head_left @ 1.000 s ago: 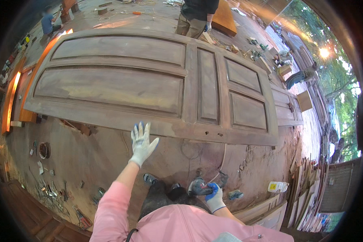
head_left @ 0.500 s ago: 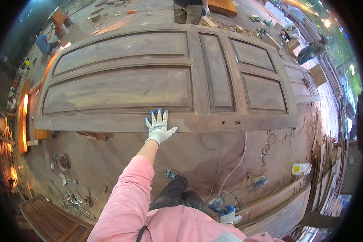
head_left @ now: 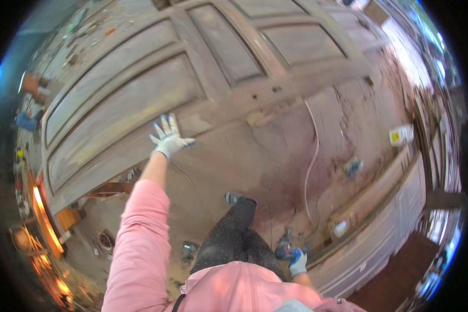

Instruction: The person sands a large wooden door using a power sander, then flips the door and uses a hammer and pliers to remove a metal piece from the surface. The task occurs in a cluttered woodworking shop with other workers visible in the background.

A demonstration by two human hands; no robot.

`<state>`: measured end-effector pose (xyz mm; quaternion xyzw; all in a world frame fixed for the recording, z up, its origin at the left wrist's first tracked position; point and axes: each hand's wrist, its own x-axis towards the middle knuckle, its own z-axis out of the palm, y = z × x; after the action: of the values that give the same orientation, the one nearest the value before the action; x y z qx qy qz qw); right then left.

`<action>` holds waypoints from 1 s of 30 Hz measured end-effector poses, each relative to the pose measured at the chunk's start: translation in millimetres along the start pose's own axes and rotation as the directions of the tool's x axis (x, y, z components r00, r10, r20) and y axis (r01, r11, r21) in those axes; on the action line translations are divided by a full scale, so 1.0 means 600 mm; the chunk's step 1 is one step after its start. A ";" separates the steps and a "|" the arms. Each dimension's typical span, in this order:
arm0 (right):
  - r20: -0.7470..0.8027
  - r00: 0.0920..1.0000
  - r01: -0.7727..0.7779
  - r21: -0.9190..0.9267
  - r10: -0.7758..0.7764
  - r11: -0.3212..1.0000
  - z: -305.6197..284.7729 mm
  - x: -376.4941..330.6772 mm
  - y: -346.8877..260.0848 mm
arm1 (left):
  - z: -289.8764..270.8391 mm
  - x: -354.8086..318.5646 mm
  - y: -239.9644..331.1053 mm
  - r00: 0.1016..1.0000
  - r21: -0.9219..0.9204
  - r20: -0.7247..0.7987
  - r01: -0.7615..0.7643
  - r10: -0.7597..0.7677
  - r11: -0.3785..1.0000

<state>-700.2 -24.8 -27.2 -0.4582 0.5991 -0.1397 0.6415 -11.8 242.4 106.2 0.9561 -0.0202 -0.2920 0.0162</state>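
Your right grip [head_left: 298, 262] wraps around a dark power tool [head_left: 284, 248]; a round container [head_left: 106, 240], contents unclear, sits to your left. Floor [head_left: 244, 161] stretches ahead to the panelled door [head_left: 130, 122], your left grip [head_left: 170, 141] spread open at its near edge; a white jug [head_left: 401, 135], contents hidden, sits off right.

Gloved left hand [head_left: 170, 140], spread, at panelled door [head_left: 209, 87]; right hand [head_left: 298, 263] around power tool [head_left: 284, 247]
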 end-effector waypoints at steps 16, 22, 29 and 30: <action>0.112 0.968 -0.162 -0.397 0.223 0.904 0.106 0.192 0.145 | 0.017 0.042 -0.077 0.822 0.351 -0.343 -0.338 0.455 0.873; 0.147 0.974 0.216 -0.826 -0.171 0.521 0.146 0.307 0.185 | 0.016 -0.008 -0.030 0.860 -0.020 -0.302 -0.436 0.410 0.900; 0.218 0.962 0.271 -0.672 -0.166 0.690 0.145 0.422 0.260 | 0.007 -0.020 -0.054 0.928 -0.101 -0.194 -0.341 0.317 0.935; 0.167 0.983 0.174 -0.731 -0.073 0.660 0.136 0.435 0.274 | 0.014 -0.041 -0.020 0.916 -0.050 -0.208 -0.359 0.342 0.932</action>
<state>-624.3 -91.3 -329.7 -0.7266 0.5307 0.1013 0.4245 -36.4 255.2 112.6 0.9594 -0.1767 -0.1894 0.1120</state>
